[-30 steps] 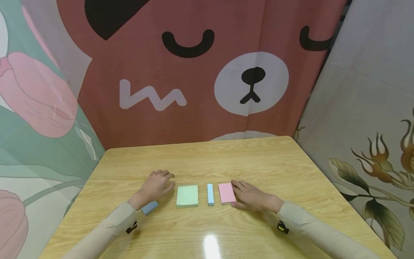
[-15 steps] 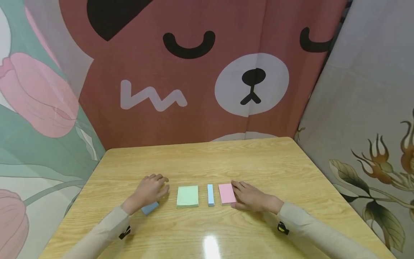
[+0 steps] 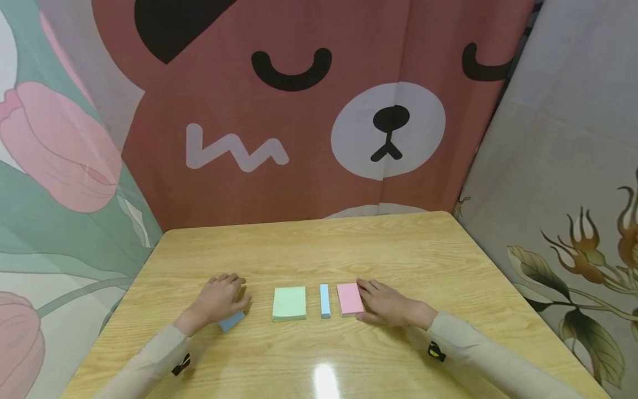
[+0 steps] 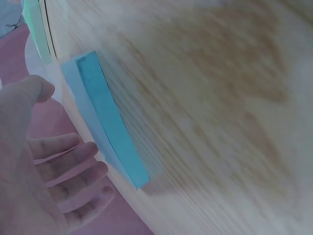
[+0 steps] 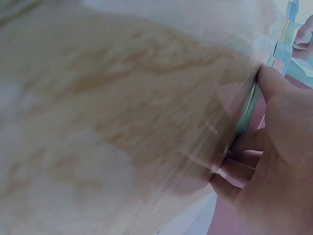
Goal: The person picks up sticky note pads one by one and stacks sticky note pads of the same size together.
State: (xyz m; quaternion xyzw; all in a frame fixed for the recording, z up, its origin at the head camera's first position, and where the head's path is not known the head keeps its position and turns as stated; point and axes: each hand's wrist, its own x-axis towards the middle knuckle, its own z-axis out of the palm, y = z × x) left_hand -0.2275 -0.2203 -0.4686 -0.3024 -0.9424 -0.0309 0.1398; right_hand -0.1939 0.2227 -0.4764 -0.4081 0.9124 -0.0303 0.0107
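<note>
My left hand [image 3: 217, 299] hovers with parted, loosely bent fingers over a blue sticky note pad [image 3: 232, 321], covering part of it. The left wrist view shows that long blue pad [image 4: 110, 117] standing apart from the thumb and beside the fingertips. On the right, my right hand [image 3: 389, 303] holds the right side of a pink sticky note pad [image 3: 350, 298], thumb at its near corner and fingers at its far corner. From the right wrist, the hand [image 5: 283, 132] spans the pad's edge, which has a greenish layer [image 5: 249, 110] low down.
Between the hands lie a square light green sticky note pad [image 3: 289, 303] and a narrow light blue pad [image 3: 325, 301], in a row with the pink one. All rest on a wooden table [image 3: 309, 249]. A bear-print curtain [image 3: 299, 188] hangs at the back edge.
My left hand has moved left and slightly nearer, away from the green pad and over the blue pad. My right hand and the pink pad have stayed in place.
</note>
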